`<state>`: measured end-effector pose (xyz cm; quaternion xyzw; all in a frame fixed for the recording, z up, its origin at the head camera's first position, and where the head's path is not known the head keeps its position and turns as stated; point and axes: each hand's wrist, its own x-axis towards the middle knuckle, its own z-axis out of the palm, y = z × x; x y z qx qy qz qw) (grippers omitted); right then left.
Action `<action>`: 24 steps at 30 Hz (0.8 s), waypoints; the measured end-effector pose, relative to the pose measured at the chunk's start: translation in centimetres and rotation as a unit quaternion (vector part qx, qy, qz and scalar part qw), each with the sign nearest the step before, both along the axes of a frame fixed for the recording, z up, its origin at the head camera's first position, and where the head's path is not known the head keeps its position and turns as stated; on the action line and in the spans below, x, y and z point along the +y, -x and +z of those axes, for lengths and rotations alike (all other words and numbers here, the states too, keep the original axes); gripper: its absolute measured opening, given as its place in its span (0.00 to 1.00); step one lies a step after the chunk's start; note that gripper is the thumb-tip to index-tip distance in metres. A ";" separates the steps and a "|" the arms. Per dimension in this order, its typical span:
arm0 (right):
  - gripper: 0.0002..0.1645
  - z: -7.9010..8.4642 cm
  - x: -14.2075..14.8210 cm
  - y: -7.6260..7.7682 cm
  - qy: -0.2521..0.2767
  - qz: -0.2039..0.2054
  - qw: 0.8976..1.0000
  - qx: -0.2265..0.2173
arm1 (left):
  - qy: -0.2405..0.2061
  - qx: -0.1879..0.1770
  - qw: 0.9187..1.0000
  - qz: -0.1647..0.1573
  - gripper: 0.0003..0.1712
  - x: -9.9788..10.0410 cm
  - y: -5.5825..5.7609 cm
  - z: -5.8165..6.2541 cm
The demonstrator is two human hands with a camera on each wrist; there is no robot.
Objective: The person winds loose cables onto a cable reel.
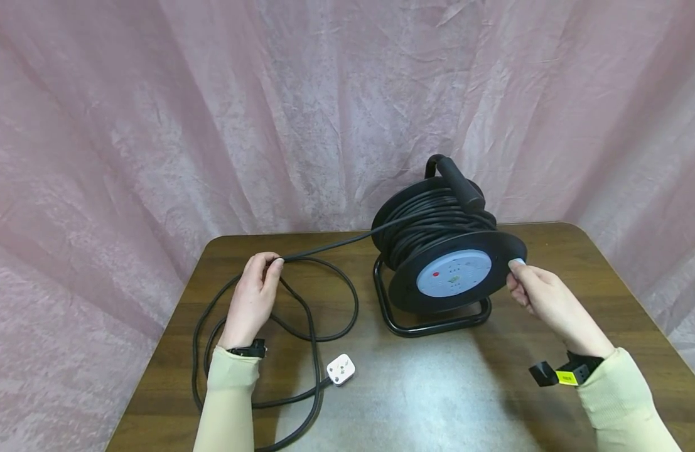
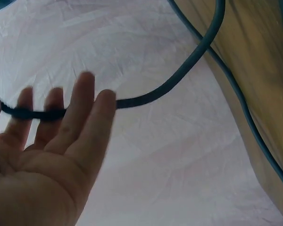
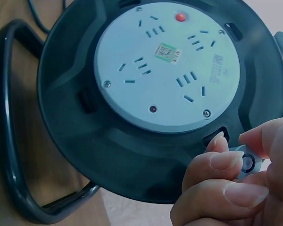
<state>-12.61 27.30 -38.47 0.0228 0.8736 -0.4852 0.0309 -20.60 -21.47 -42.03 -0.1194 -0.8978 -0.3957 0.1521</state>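
A black cable reel point(image 1: 437, 251) stands on the table, its drum wound with black cable. The knob point(image 3: 247, 162) at the rim of its front disc is gripped by my right hand point(image 1: 542, 298), with fingers curled round it. From the drum a stretch of black cable point(image 1: 341, 243) runs left to my left hand point(image 1: 252, 301), which holds it lightly between thumb and fingers. In the left wrist view the cable point(image 2: 155, 93) crosses the fingers, in front of two and behind the others. The reel's pale socket panel point(image 3: 167, 70) has a red button.
Loose cable loops point(image 1: 315, 339) spread over the left of the table point(image 1: 172, 389), around and under my left arm. A white plug point(image 1: 341, 370) lies at the cable's end. The reel's tubular stand point(image 1: 432, 328) rests on the tabletop. Pink curtain point(image 1: 324, 113) hangs behind.
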 end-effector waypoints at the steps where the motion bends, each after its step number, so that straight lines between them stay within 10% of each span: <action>1: 0.38 -0.1 0.0 0.0 -0.002 -0.001 1.000 -0.001 | 0.003 -0.005 1.000 0.000 0.27 -0.1 0.0 0.0; 9: 0.38 -1.5 0.1 -0.1 -0.005 -0.009 1.000 -0.013 | 0.027 -0.094 0.995 -0.035 0.34 -0.2 0.0 -0.2; 24: 0.36 -4.5 -0.8 0.0 0.001 0.011 0.998 -0.054 | 0.070 -0.143 0.986 -0.055 0.28 -0.2 0.3 -1.0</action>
